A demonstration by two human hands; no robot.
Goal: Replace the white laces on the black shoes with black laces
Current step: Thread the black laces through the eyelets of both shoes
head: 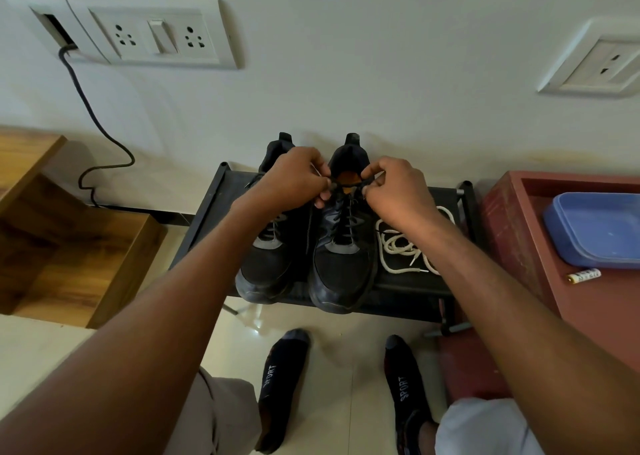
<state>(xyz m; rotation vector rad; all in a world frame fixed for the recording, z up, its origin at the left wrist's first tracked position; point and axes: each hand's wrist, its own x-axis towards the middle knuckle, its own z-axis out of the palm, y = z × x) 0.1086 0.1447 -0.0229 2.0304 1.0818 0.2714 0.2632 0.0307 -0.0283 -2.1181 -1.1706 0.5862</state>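
White wall fills the upper half of the frame, with a switch-and-socket plate [145, 34] at upper left, a dark cable [93, 115] trailing down from it, and a second socket [599, 63] at upper right. Below, pale floor tiles [45, 357] run between a wooden cabinet [69, 247] at the left edge and a reddish-brown cabinet [588, 309] at the right, which carries a blue plastic lid [599, 226] and a small battery [585, 275]. At the centre stands a low black shoe rack [207, 219] against the wall, and on its top shelf sit two black shoes side by side, toes toward the viewer: the left shoe [266, 267] and the right shoe [343, 274], touching or nearly so. The right shoe is threaded with a black lace [346, 222] up its eyelets. The left hand [294, 177] and the right hand [394, 188] meet above that shoe's opening, each with its grip closed in a pinch of thumb and fingertips on the black lace, a short dark stretch of which runs taut between them (the exact ends are hidden in the fingers). Just right of the right shoe, on the same shelf, the white laces [405, 243] lie in a loose tangle, partly under the right wrist. At the bottom of the frame the person's two feet in dark socks [284, 385] rest on the tiles.
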